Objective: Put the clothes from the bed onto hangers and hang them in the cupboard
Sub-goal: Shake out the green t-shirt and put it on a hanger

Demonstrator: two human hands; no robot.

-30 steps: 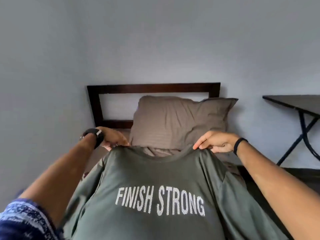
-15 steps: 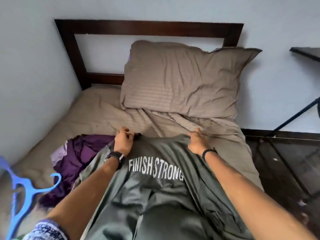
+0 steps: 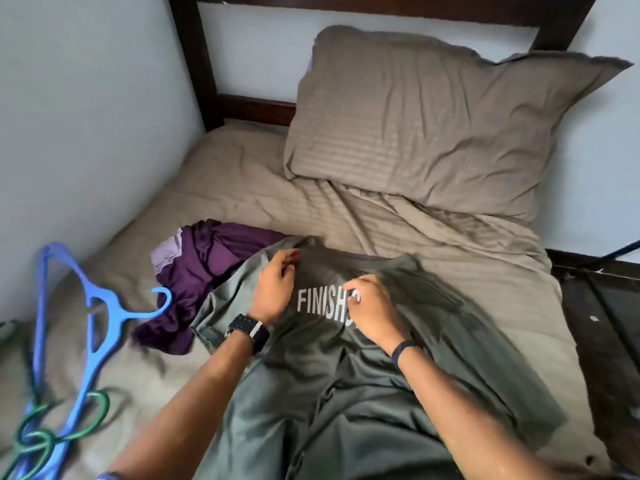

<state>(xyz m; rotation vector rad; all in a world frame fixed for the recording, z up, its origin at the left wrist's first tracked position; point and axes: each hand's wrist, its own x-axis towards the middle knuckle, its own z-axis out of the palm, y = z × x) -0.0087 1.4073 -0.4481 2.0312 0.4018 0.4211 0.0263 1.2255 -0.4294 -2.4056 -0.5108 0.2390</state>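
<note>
1. Two hands work on one green T-shirt [image 3: 346, 393], which lies spread face-up on the bed [image 3: 242, 188] with its collar pointing away from the person and its hem running off the near edge of the view.
2. The left hand [image 3: 275, 289], with a dark watch [image 3: 247, 332] on its wrist, rests on the shirt just below the collar; its fingers are curled and seem to pinch the fabric at the neckline, though motion blur makes the exact grip hard to read.
3. The right hand [image 3: 372, 308], with a thin black band [image 3: 405, 351] at its wrist, sits just beside the left one, over the white chest print, covering all but "FINISH". Its fingers are bent down onto the cloth; I cannot tell whether they pinch it or only press.
4. Beyond the left hand, and to its outer side, a crumpled purple garment [image 3: 207, 268] lies on the sheet, its edge tucked under the green shirt's sleeve.
5. Farther out on the left hand's side, well apart from both hands, blue hangers [image 3: 100, 317] lie on the bed with their hooks toward the purple garment; green hangers [image 3: 65, 431] are tangled with them at the near end.
6. Ahead of both hands, a taupe striped pillow [image 3: 433, 126] leans against the dark wooden headboard [image 3: 197, 64].
7. Out past the right hand, the bed ends and dark floor [image 3: 606, 323] shows.
</note>
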